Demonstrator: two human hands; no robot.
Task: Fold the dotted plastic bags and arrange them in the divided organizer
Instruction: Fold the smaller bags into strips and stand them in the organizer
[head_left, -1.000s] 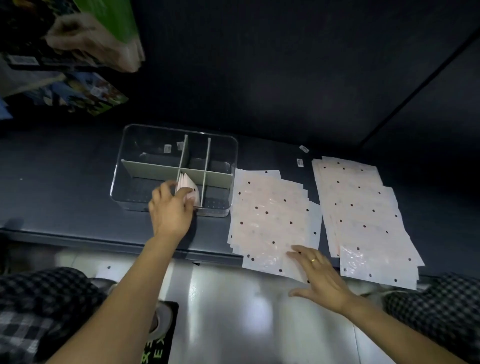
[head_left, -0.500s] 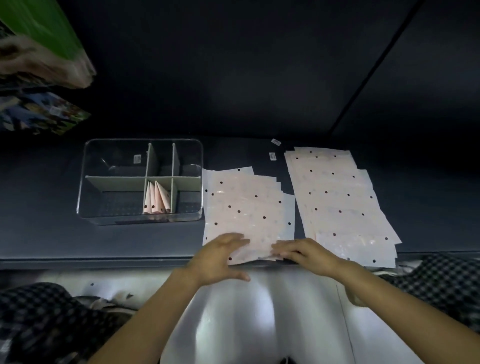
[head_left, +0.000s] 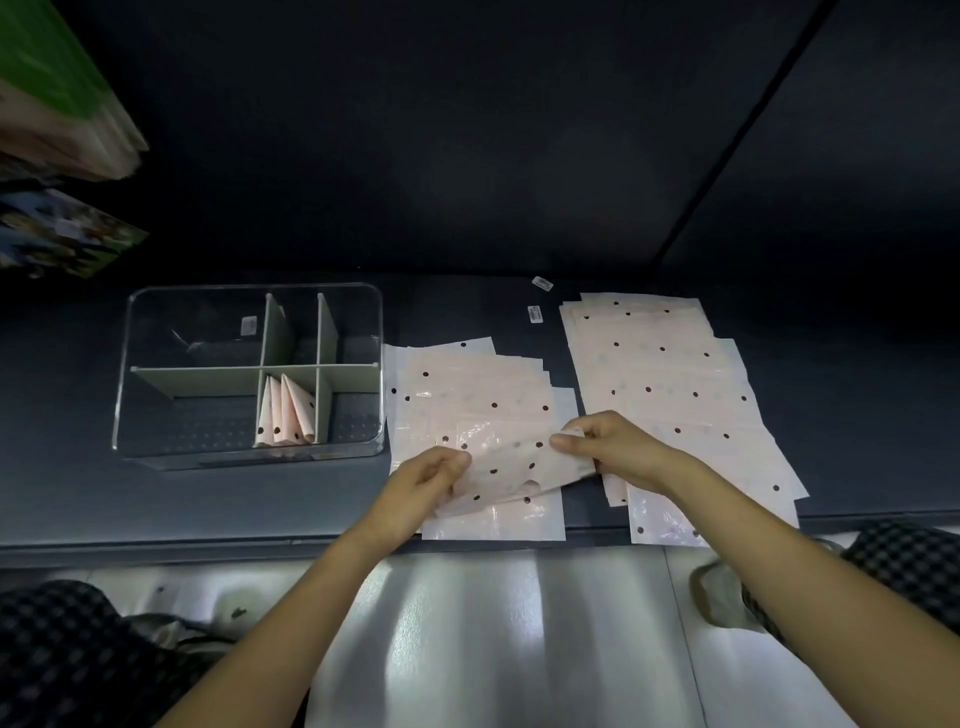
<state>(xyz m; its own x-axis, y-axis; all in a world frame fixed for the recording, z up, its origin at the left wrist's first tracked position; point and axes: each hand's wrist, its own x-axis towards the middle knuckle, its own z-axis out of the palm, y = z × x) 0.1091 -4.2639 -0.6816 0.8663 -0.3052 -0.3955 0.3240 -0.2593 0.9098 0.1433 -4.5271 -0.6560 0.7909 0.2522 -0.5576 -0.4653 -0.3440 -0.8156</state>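
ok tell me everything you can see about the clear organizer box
The organizer is a clear, rounded-corner plastic box sitting flat on the dark shelf, left of the nearer bag stack. Grey-green dividers split it into six compartments. Folded dotted bags stand in the front middle one; a small sticker shows in the back left. Neither hand touches it.

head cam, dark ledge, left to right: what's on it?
Clear organizer holding folded bags → near stack of dotted bags, one bag lifted by left hand and right hand → far stack of dotted bags.
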